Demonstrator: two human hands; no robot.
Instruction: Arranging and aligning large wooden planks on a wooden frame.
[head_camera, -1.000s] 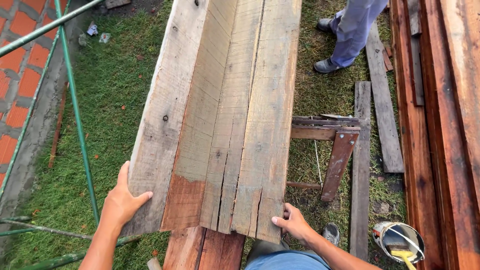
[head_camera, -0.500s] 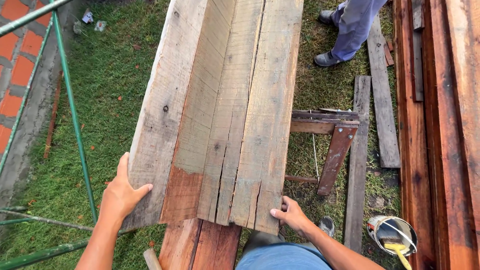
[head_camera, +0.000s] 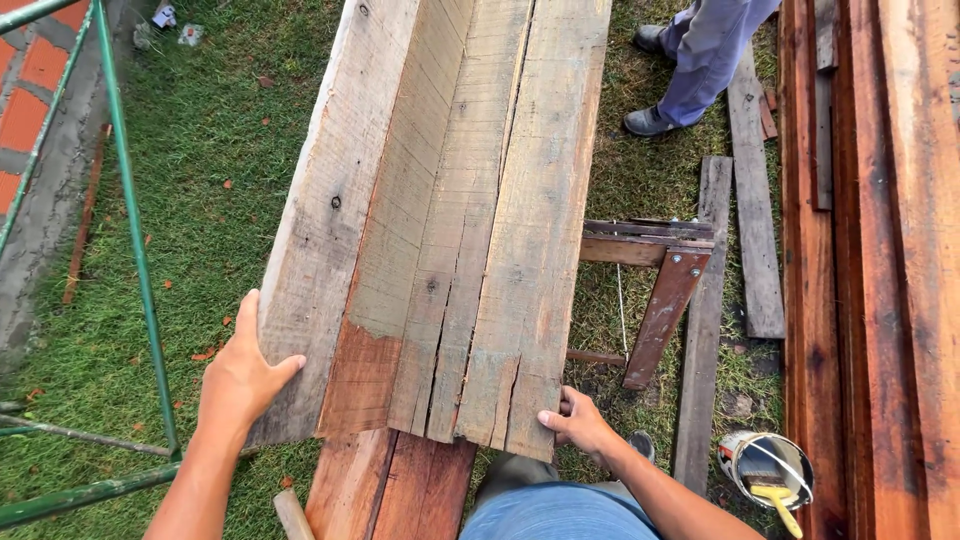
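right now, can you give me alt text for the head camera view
Seen from above, a person's left hand and right hand grip the near end of a long wooden trough of weathered planks over grass. A wooden sawhorse, a paint bucket with a brush, stacked reddish boards and another person's legs lie to the right.

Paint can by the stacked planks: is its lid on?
No: the paint can on the grass stands open, with a yellow-handled brush resting in it beside the reddish planks.
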